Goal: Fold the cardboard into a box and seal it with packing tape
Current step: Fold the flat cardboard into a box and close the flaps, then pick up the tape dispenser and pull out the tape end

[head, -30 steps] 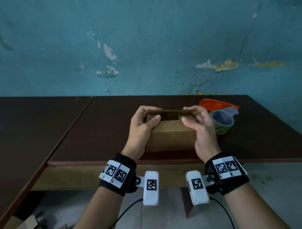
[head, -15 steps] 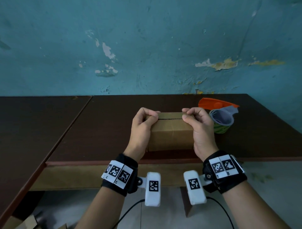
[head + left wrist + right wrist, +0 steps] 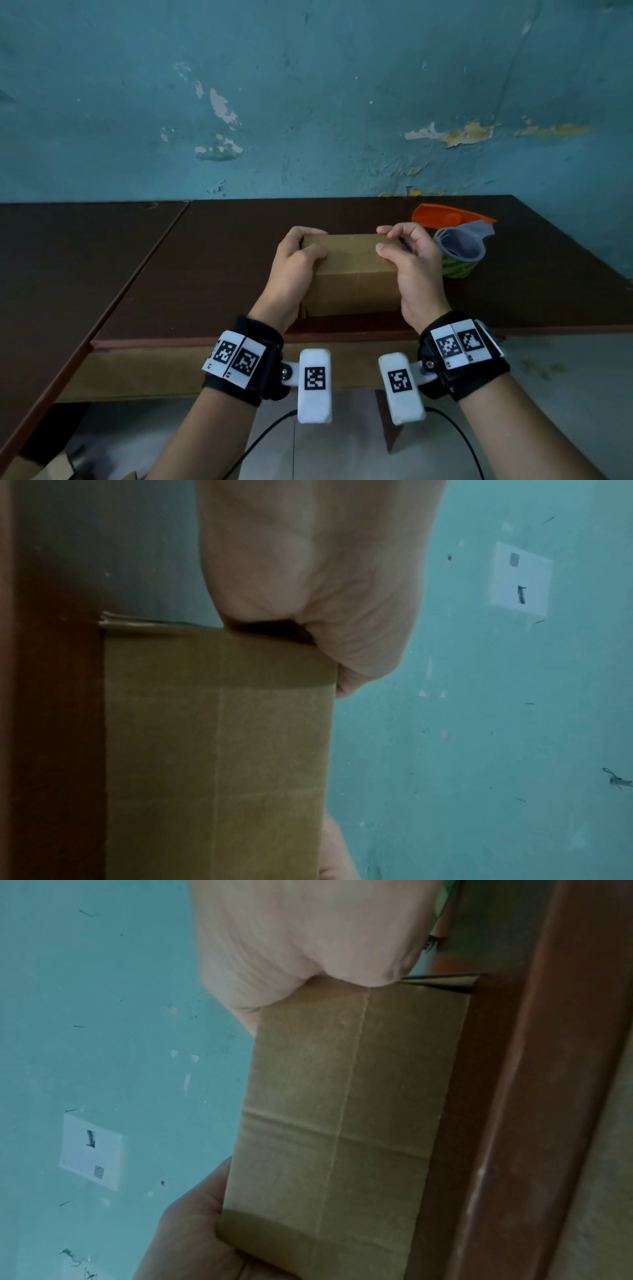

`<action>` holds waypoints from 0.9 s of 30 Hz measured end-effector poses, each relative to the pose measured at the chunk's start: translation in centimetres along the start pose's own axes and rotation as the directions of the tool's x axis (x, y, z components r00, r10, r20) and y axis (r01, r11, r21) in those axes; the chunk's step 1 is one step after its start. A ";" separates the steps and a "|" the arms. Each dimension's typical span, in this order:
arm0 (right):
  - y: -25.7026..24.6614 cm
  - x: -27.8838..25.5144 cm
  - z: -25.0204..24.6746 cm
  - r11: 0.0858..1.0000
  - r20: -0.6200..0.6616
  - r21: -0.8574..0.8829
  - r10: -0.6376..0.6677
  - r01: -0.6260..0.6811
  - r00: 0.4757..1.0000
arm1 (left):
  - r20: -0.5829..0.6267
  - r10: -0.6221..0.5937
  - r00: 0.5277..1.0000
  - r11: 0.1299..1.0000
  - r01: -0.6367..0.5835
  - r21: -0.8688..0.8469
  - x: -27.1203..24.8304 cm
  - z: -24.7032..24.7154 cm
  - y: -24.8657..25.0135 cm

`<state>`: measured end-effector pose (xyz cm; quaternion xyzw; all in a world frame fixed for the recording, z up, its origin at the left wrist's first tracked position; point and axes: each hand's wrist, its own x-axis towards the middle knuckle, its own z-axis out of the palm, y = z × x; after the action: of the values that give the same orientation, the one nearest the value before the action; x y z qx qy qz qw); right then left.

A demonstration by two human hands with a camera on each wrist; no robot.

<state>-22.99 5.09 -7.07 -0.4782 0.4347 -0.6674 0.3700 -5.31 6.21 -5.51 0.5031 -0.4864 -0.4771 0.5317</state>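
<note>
A small brown cardboard box (image 3: pixel 352 274) stands on the dark table (image 3: pixel 212 274) near its front edge, its top flaps folded down flat. My left hand (image 3: pixel 298 260) grips the box's left end, fingers curled over the top and thumb on the near side. My right hand (image 3: pixel 407 260) grips the right end the same way. The left wrist view shows the box (image 3: pixel 219 745) front under my palm (image 3: pixel 308 574). In the right wrist view the box (image 3: pixel 342 1110) shows a loose lower flap at its right end. A tape dispenser (image 3: pixel 455 240) with an orange handle lies right of the box.
A peeling blue wall (image 3: pixel 308 102) stands behind the table. A second table top (image 3: pixel 68 274) adjoins on the left. Cardboard scraps (image 3: pixel 44 467) lie on the floor at the lower left. Cables hang from the wrist cameras below the table edge.
The top of the box was open a second ago; both hands have pressed the flaps down, so the top is now closed and flat. The hands stay at the two ends.
</note>
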 end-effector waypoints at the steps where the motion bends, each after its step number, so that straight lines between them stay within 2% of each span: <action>1: 0.0 0.0 0.0 1.000 0.002 -0.005 0.000 0.000 1.000 | -0.009 -0.001 1.000 1.000 0.001 0.005 0.0 0.1 0.0; 5: 0.1 0.1 0.0 1.000 -0.001 -0.010 0.004 -0.005 1.000 | -0.015 -0.011 1.000 0.999 0.010 -0.030 -0.4 0.1 -0.4; 13: 0.3 0.4 -0.3 0.999 0.021 0.030 0.034 -0.035 0.999 | 0.052 -0.053 0.997 0.991 0.058 -0.121 -0.4 -0.5 -0.3; 17: -0.6 1.0 -1.1 0.998 0.075 -0.069 0.009 -0.004 0.997 | 0.046 -0.054 0.997 0.990 0.059 -0.130 -0.3 -0.2 -0.3; 21: -2.0 2.3 -3.1 0.982 0.015 -0.190 -0.021 0.023 1.000 | 0.041 -0.046 0.998 0.989 0.051 -0.136 -0.1 -0.3 -0.4; 23: -2.3 3.2 -4.6 0.890 -0.030 -0.445 -0.127 0.100 0.991 | 0.038 -0.042 0.998 0.990 0.047 -0.135 -0.1 -0.3 -0.4; 25: -2.3 3.8 -6.1 0.663 -0.009 -0.734 -0.231 0.151 0.973 | 0.035 -0.044 0.998 0.990 0.048 -0.134 -0.1 -0.3 -0.4; 27: -1.9 4.2 -7.2 0.436 0.025 -0.893 -0.203 0.113 0.979 | 0.038 -0.051 0.998 0.989 0.056 -0.139 -0.2 -0.2 -0.4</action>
<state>-31.14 3.55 -5.13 -0.6100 0.6881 -0.3925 -0.0177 -5.09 6.37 -5.91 0.4692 -0.4472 -0.5329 0.5440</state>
